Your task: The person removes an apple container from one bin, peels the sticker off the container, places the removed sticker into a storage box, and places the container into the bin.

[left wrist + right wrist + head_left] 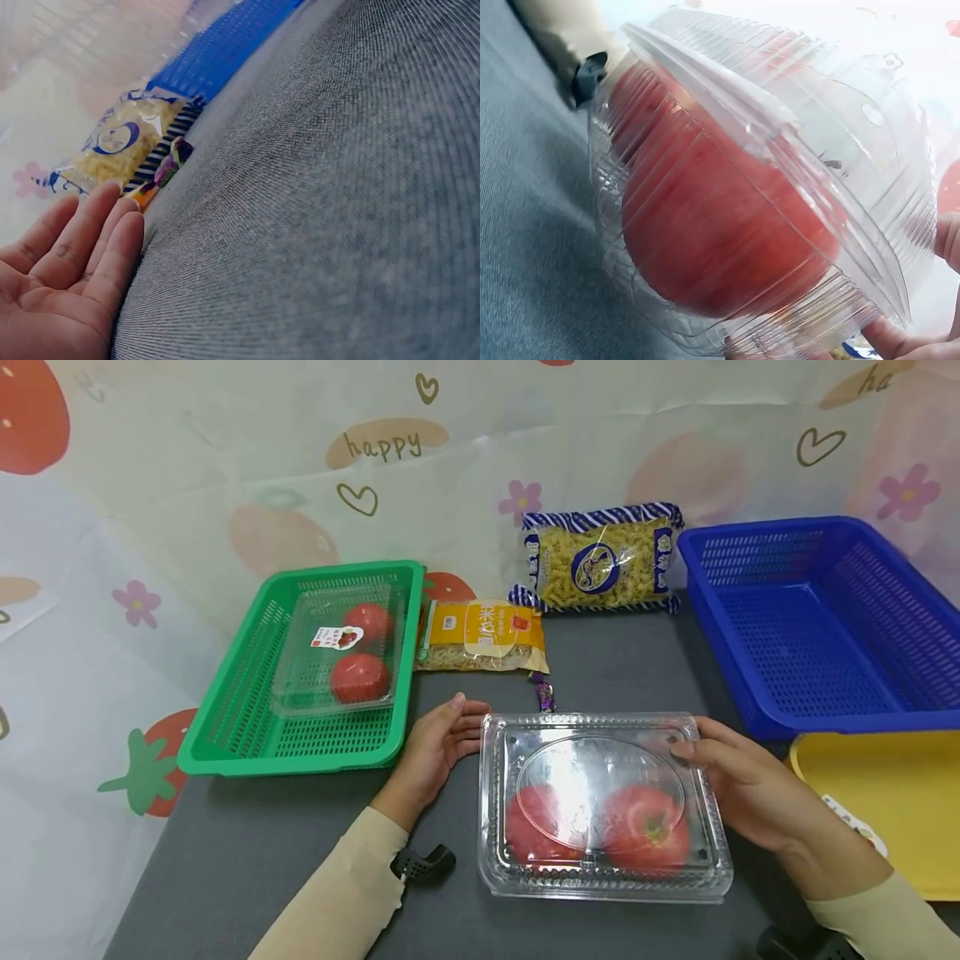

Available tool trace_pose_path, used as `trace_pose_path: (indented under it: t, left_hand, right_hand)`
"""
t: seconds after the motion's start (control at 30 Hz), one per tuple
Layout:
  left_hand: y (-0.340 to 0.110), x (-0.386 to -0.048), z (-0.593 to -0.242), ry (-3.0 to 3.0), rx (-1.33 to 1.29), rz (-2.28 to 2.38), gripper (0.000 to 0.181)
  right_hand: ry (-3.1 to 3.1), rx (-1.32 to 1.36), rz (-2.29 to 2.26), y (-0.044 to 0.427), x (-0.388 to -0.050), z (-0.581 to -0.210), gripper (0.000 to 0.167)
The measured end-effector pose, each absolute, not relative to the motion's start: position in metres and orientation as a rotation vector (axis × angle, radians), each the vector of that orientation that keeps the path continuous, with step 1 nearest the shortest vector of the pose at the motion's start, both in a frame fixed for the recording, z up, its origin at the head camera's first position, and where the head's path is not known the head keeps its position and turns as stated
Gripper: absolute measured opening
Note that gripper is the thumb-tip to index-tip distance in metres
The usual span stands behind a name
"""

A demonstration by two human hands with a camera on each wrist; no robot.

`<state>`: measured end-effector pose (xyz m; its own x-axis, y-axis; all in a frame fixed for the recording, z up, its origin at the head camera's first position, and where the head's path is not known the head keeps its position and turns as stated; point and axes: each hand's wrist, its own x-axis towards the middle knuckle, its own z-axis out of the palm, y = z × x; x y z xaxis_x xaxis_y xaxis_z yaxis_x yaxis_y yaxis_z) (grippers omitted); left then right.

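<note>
In the head view, my right hand (757, 793) grips the right side of a clear plastic clamshell box (600, 885), thumb on the lid and fingers beneath. Two red apples (647, 831) are inside, under the lid. The right wrist view shows one apple (720, 225) large through the ribbed wall, with fingers (889, 337) at the box's edge. My left hand (435, 752) rests on the grey table near the box's left side, palm turned up and fingers extended. It holds nothing; the left wrist view shows the same bare palm (60, 300).
A green basket (300, 764) at left holds another clear box (300, 677) with two red fruits and a label. Behind are a yellow noodle packet (483, 635), a pasta bag (600, 560) and a small purple candy (544, 693). At right stand a blue basket (795, 635) and yellow tray (915, 810).
</note>
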<state>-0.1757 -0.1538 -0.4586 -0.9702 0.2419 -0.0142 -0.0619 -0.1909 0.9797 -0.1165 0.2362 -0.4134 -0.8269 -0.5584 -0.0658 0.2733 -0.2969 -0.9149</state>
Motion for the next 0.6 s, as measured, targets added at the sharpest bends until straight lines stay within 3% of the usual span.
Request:
trace_pose_path:
  t: [0.6]
  left_hand:
    - [-0.147, -0.174, -0.46, 1.902, 0.229, 2.201, 0.056]
  right_hand:
    - [1.301, -0.404, -2.346, 0.269, -0.128, -0.378, 0.045]
